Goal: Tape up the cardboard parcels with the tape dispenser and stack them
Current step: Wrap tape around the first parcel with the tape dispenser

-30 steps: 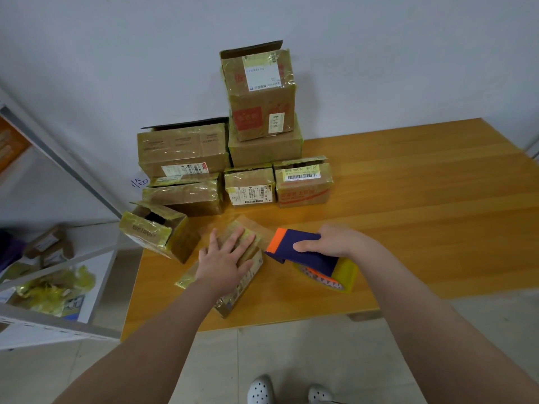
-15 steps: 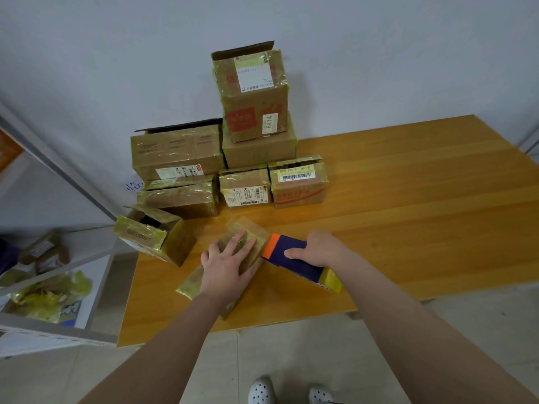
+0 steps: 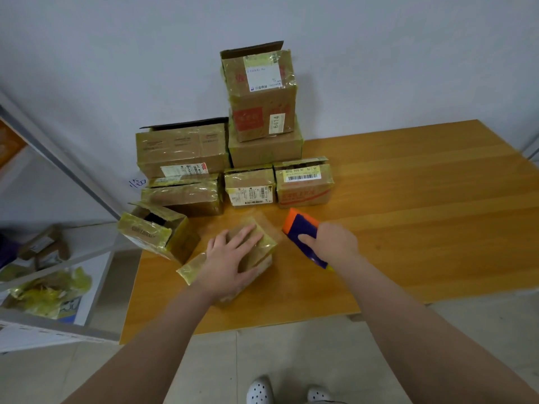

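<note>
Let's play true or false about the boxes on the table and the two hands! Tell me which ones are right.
1. The left hand lies flat on a small parcel. True.
2. The right hand holds scissors. False: it grips an orange and purple tape dispenser.
3. The box with the 6414 label sits on top of another box. True.
4. On the table, the leftmost box is taped shut. False: its top is open.

wooden table [image 3: 437, 217], white wall [image 3: 379, 53], metal shelf [image 3: 62, 163] at left, white clogs [image 3: 259, 390] below
</note>
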